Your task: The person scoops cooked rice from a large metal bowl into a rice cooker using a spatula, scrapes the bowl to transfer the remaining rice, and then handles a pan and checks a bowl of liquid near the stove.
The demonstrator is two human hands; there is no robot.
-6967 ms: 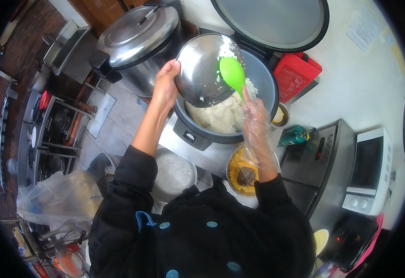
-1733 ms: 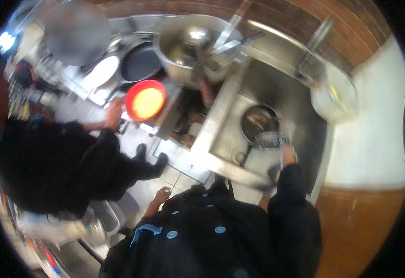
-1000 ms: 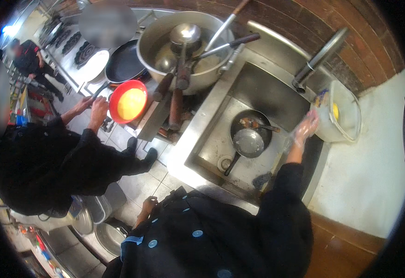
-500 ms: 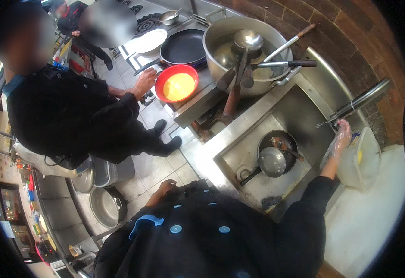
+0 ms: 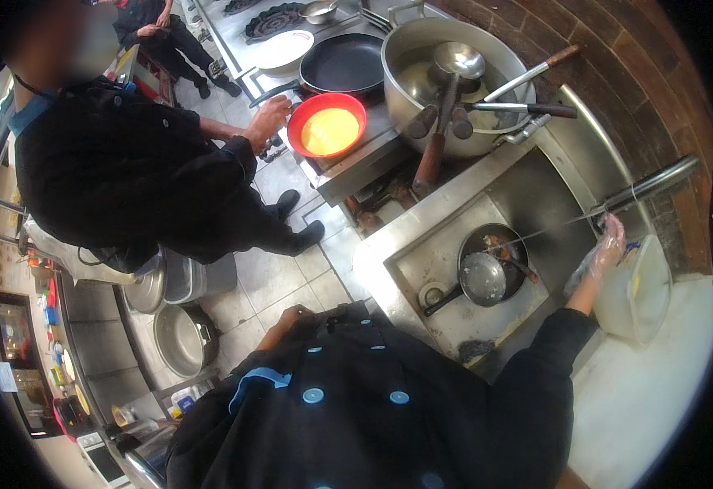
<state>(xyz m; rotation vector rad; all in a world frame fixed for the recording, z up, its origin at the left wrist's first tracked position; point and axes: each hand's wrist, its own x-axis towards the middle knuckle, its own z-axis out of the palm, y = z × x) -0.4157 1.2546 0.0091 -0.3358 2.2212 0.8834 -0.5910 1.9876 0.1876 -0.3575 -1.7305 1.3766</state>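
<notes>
My right hand (image 5: 607,244), in a clear plastic glove, reaches to the base of the wall tap (image 5: 650,189) over the sink. Its fingers are closed at the tap's handle, which they mostly hide. A thin stream of water runs from the spout into a dark frying pan (image 5: 523,285) in the sink. Inside the pan rest a ladle (image 5: 481,279) with a dark handle and a brown-handled utensil (image 5: 521,266). My left hand (image 5: 291,316) is beside my waist, away from the sink; its fingers are partly hidden, and nothing shows in it.
A large pot (image 5: 397,69) with several long-handled ladles stands beyond the sink (image 5: 409,281). To the left, a co-worker's hand (image 5: 268,122) is near a red bowl (image 5: 295,122) of yellow liquid. A white plastic container (image 5: 646,297) stands right of my right hand.
Water now streams from the tap into the pan, where none showed before. My right hand remains at the tap. The view has shifted slightly.
</notes>
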